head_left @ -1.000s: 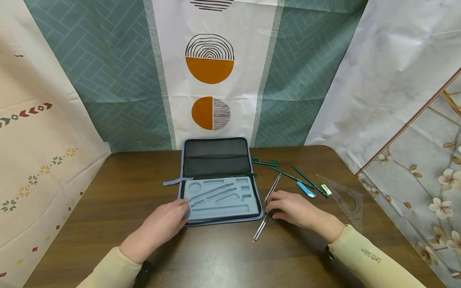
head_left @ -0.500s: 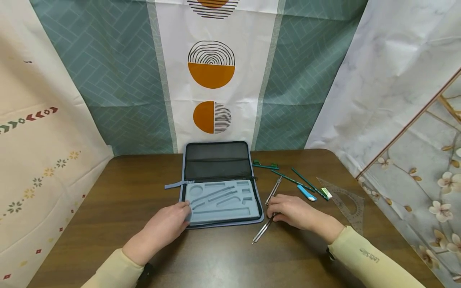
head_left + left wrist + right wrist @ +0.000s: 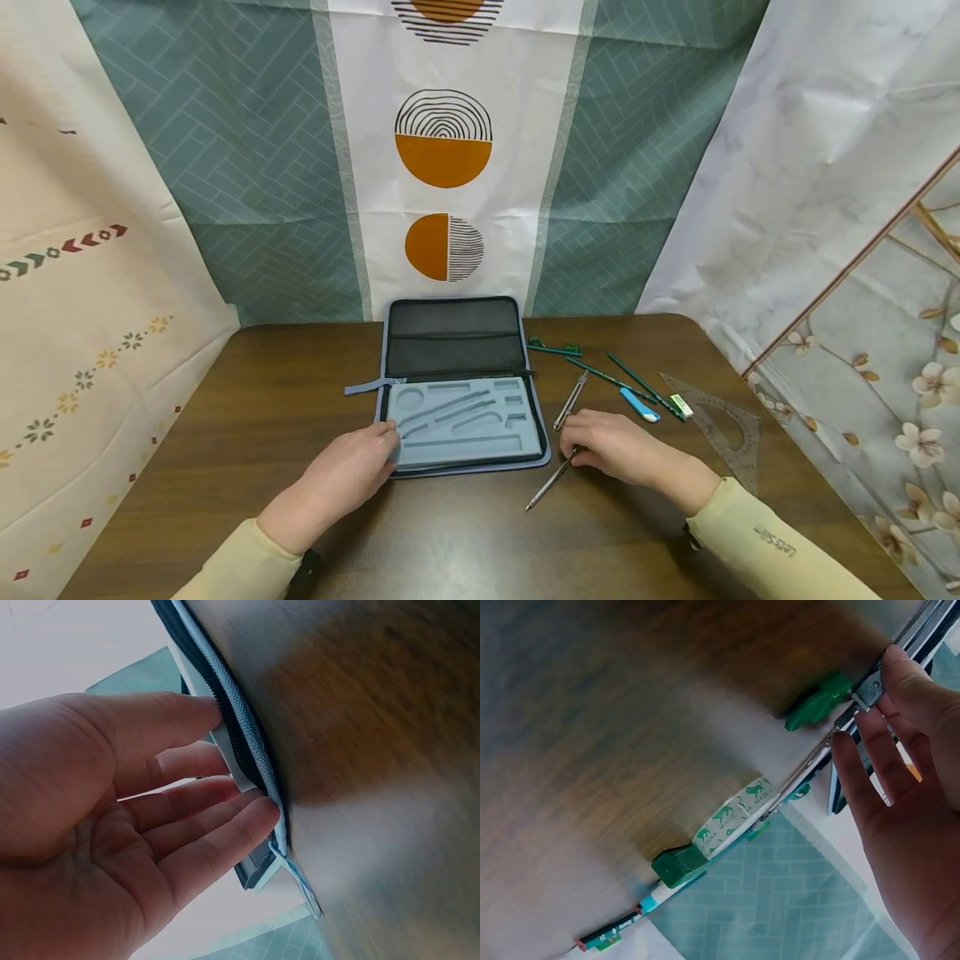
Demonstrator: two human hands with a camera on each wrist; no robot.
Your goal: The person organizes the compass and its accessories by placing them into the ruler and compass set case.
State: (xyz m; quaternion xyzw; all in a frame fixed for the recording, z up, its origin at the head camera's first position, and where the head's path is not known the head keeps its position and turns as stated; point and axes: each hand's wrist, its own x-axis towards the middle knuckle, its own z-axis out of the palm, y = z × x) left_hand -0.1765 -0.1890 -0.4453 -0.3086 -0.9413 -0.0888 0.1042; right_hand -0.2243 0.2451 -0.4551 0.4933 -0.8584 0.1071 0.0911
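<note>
My left hand [image 3: 363, 458] grips the left edge of an open zip case [image 3: 546, 454], near its front corner. In the left wrist view the thumb and fingertips touch the zipped edge [image 3: 244, 724]. A pale blue moulded insert [image 3: 457, 454] with shaped recesses lies in the case. Right of it, my right hand [image 3: 607, 446] pinches one end of a slim metal compass [image 3: 547, 487] between thumb and fingers. Its other end points towards the table's front. A second metal compass-like tool [image 3: 572, 400] lies just beyond that hand. In the right wrist view a green piece [image 3: 817, 701] shows beside the metal hinge.
Several green pencils [image 3: 630, 371], a blue-and-white tool [image 3: 639, 405], an eraser [image 3: 682, 406] and a clear set square [image 3: 720, 429] lie on the right. Small green items [image 3: 572, 347] lie near the back. A patterned cloth [image 3: 450, 242] hangs behind the table [image 3: 300, 358].
The compass at my right hand has turned and now shows a narrower side. The right hand has shifted slightly; the left hand keeps its place on the case. The head view has tilted slightly upward.
</note>
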